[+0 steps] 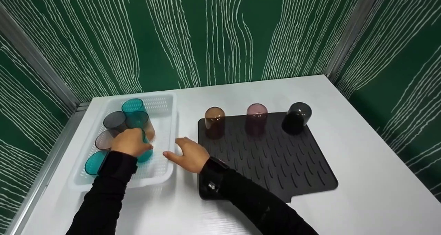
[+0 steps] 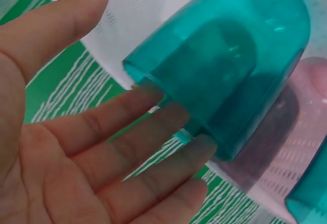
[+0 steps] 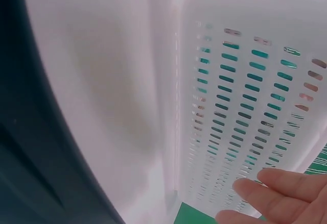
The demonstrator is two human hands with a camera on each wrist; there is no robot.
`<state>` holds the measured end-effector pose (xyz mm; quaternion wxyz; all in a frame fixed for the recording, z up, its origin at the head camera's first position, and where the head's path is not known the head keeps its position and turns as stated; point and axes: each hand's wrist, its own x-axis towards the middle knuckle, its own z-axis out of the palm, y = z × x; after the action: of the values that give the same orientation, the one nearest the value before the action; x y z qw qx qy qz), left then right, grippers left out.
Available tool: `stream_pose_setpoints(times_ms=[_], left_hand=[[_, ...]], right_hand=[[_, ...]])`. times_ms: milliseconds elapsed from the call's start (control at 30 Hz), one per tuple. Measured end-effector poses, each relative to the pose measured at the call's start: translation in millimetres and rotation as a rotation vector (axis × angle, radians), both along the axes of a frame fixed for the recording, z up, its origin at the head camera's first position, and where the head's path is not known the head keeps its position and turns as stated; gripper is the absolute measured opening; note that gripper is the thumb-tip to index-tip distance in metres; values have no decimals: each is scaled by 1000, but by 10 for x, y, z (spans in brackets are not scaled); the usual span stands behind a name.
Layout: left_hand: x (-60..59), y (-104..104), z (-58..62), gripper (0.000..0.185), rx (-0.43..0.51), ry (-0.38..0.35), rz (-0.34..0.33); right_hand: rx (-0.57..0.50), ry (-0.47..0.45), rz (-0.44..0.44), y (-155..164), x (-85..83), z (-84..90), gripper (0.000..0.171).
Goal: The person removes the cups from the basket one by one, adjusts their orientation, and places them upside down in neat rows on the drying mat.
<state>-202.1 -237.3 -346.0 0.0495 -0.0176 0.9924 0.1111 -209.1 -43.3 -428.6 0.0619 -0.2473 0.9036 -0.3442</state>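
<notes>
My left hand point(image 1: 130, 142) reaches down into a white plastic basket point(image 1: 169, 167), over a translucent teal cup point(image 1: 144, 155). Seen from the left wrist, the fingertips point(image 2: 173, 117) are right at the rim of that teal cup point(image 2: 276, 9), while the thumb stands well apart from it. My right hand point(image 1: 192, 155) is just outside the basket's right wall, thumb and fingers spread and holding nothing. The right wrist view shows its fingers point(image 3: 276, 196) in front of the slotted basket wall point(image 3: 286, 9).
Several other cups share the basket: a teal one point(image 1: 133, 105) at the back, a grey one point(image 1: 114, 120), a teal one point(image 1: 94, 163) in front. On a black drying mat point(image 1: 275, 166), amber point(image 1: 215, 121), pinkish-purple point(image 1: 256, 118) and dark grey point(image 1: 297, 118) cups stand upside down along the back edge.
</notes>
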Motion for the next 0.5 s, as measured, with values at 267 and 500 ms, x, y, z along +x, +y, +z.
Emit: stream_pose_setpoints(times_ms=[267,500], left_hand=[[-81,-24,-75,21,-23,-90,-33],[-113,-54,-83,14,-36,-141,-35]], right_hand=[[-38,-38,-7,-7,9,-8,67],[-61,-23,-8,-14,9,-17,64]])
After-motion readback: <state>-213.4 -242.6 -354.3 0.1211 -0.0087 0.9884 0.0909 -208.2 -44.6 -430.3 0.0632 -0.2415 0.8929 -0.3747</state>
